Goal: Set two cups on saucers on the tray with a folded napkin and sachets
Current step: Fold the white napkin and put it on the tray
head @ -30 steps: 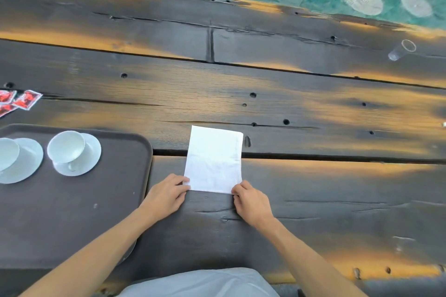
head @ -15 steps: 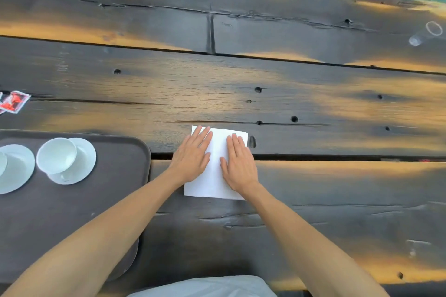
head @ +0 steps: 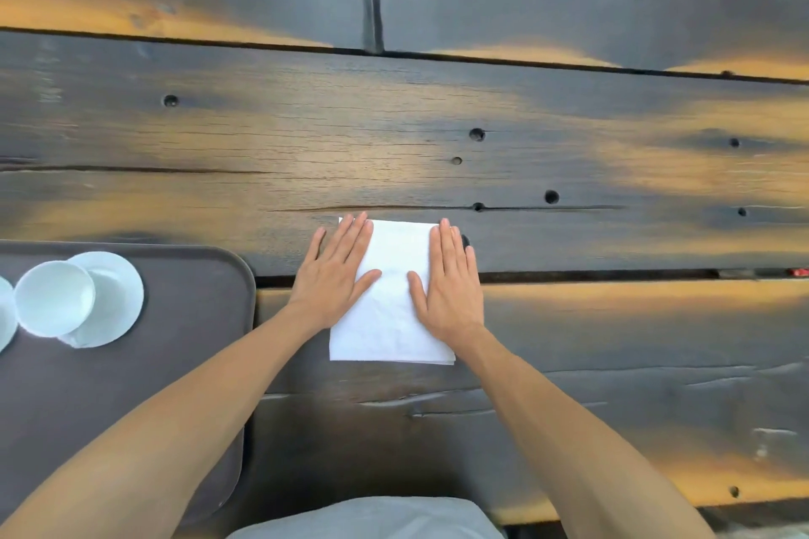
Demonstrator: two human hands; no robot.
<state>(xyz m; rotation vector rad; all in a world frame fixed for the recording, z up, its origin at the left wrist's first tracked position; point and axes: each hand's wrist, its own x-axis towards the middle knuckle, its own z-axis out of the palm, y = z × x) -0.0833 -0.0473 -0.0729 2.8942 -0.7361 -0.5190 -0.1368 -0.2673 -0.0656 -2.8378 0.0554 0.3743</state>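
A white folded napkin (head: 394, 298) lies flat on the dark wooden table, just right of the tray. My left hand (head: 335, 271) presses flat on its left edge with straight fingers. My right hand (head: 448, 280) presses flat on its right edge the same way. On the dark tray (head: 192, 319) at the left stands a white cup (head: 54, 298) on a white saucer (head: 116, 302). Only the rim of a second saucer (head: 5, 315) shows at the frame's left edge. No sachets are in view.
The table (head: 437, 123) is made of dark planks with gaps, cracks and knot holes. A small red thing (head: 800, 272) sits in the plank gap at the far right. The table's near edge runs along the bottom right.
My hands moved from the napkin's near corners onto it, then spread apart to its left and right edges. The view has tilted down, so the sachets and clear cup left the frame.
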